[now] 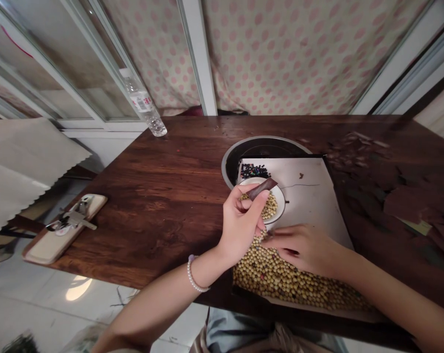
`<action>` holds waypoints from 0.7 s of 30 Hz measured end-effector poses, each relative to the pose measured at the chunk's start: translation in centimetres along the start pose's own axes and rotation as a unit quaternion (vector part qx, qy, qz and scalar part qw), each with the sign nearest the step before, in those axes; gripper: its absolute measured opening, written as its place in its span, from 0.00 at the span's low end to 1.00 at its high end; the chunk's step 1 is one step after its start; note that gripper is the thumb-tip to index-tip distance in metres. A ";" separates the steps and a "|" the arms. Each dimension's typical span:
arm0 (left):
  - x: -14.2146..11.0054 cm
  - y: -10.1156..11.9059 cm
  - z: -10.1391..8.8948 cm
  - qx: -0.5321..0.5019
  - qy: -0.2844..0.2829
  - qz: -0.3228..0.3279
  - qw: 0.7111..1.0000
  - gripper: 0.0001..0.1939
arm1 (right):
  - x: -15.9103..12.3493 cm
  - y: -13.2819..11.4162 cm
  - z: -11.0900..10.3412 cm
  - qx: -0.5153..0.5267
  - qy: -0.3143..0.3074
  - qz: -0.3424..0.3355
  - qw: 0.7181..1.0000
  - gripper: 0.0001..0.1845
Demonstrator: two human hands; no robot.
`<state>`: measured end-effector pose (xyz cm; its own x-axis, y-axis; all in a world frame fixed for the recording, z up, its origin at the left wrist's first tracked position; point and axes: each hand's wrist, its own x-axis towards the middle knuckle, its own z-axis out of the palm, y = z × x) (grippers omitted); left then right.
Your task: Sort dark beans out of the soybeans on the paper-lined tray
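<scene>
My left hand (240, 225), with a pearl-like bracelet at its wrist, pinches a flat dark-brown strip (263, 188) between thumb and fingers. The strip is over a small white dish (279, 206), which holds small round yellowish beads or beans (269, 212). My right hand (302, 247) is low over a larger spread of the same yellowish pieces (276, 277), its fingertips drawn together near the dish. What those fingertips grip, if anything, is too small to make out. Both lots lie on a pale, dark-edged tray (310, 211).
Small black shiny pieces (254, 171) are in the tray's far left corner. A round metal-rimmed tray (225, 164) lies under its far edge. Brown flakes (405, 201) cover the table's right side. A water bottle (144, 104) and a wooden board (47, 245) with metal tools stand left.
</scene>
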<state>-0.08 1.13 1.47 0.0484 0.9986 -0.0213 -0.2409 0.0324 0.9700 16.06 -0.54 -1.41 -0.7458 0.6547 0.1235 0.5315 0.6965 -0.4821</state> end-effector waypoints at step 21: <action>0.1 0.2 0.1 0.033 0.000 0.000 0.999 0.13 | -0.2 -1.4 -0.2 0.024 -0.068 -0.039 0.997 0.24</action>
<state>-0.05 1.25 1.69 0.0481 0.9986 -0.0221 -0.1761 0.0303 0.9839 15.48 -1.59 -0.59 -0.8338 0.5501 0.0456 0.4513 0.7268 -0.5177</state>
